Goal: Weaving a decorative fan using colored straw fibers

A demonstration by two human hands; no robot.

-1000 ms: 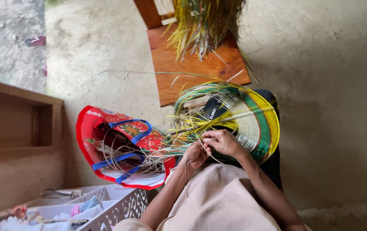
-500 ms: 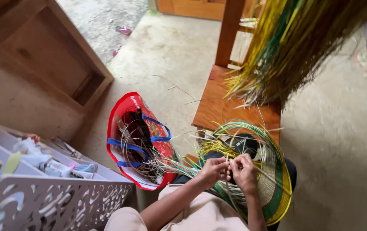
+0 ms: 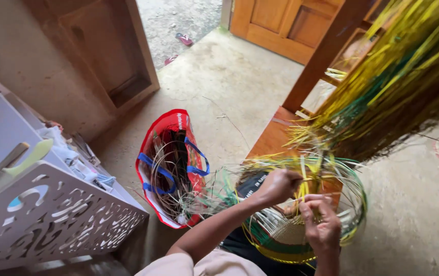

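Observation:
A round, half-woven basket (image 3: 281, 240) in green, yellow and natural strands rests on my lap, with loose strand ends sticking up around its rim. My left hand (image 3: 276, 185) is closed on a bunch of those strands above the basket's far side. My right hand (image 3: 322, 223) pinches a yellow strand near the middle of the weave. Hanging at upper right, just beyond the hands, is a thick bundle of yellow and green strips (image 3: 393, 87).
A red bag with blue handles (image 3: 171, 166), full of thin strands, stands open on the concrete floor to the left. A white cut-out rack (image 3: 56, 214) holding small items fills the lower left. A wooden bench (image 3: 273, 140) and wooden door (image 3: 281, 25) lie ahead.
The view has swung left and tilted. My left hand has risen and gripped strands above the basket; my right hand has dropped lower. The rack now looms larger at left.

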